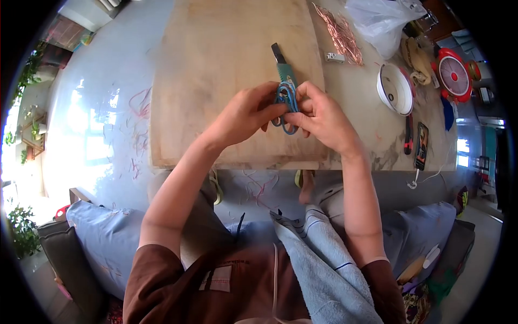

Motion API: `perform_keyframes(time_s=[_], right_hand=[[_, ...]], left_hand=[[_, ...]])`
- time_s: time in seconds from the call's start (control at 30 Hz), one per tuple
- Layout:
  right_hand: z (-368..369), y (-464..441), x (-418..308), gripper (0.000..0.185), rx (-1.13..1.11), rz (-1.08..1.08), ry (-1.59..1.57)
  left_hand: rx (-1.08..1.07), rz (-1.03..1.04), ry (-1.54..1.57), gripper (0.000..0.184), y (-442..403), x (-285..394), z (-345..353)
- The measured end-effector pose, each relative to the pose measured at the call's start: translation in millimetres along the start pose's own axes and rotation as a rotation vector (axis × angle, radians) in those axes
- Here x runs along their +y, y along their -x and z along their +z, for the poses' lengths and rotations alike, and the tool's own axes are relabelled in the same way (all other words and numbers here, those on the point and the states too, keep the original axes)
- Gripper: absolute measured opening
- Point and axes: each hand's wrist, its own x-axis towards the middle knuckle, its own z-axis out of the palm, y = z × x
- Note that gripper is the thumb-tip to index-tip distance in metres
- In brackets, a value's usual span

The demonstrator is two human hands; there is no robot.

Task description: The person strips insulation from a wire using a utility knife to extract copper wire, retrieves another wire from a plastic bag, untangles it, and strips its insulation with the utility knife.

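A small looped bundle of blue cable (286, 96) is held between my two hands above the wooden board (216, 48). My left hand (258, 110) pinches its left side with closed fingers. On the other side, my right hand (317, 112) grips it between thumb and fingers. Just beyond the bundle lies a green utility knife (285, 71) on the board, its dark end pointing away from me. The bundle covers the near end of the knife.
Stripped copper wire (342, 36), a white connector block (334, 57), a plastic bag (380, 21), a white bowl (395, 90), red-and-black pliers (408, 135), a phone (421, 146) and a red fan (453, 75) stand to the right. A light blue towel (329, 270) hangs over my front.
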Motion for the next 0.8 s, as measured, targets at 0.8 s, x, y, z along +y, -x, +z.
perform_keyframes(time_s=[0.8], right_hand=[[-28.1,14.2,26.2,0.015,-0.249,0.010,-0.021]], left_hand=[[-0.282,0.136,-0.666,0.035,16.0,4.3,-32.7]])
